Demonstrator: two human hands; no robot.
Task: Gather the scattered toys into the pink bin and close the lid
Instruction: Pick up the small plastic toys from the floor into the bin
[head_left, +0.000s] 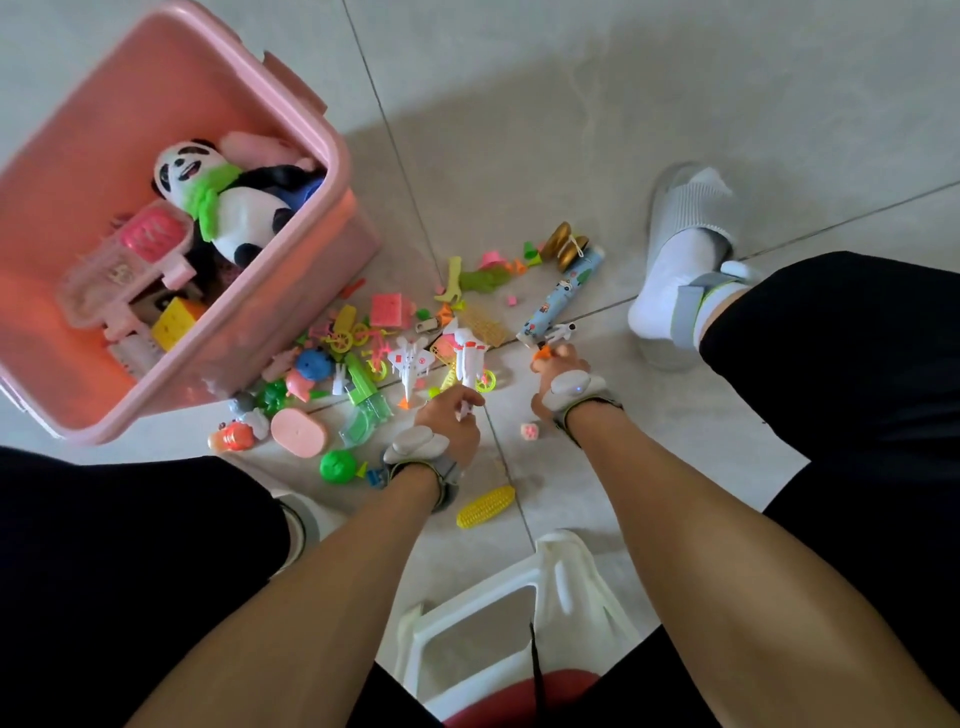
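Observation:
The pink bin stands open at the upper left and holds a plush panda, a pink case and a yellow cube. Several small plastic toys lie scattered on the floor to its right: a white toy jet, a white rocket, a blue patterned tube and a yellow toy corn. My left hand pinches a small white toy piece just below the rocket. My right hand curls round a small orange toy beside a white astronaut figure. No lid is in view.
My knees in black trousers frame the view on both sides. My foot in a white sock and grey slipper rests at the right. A white plastic stool stands beneath me. A small pink die lies between my hands on the grey tiles.

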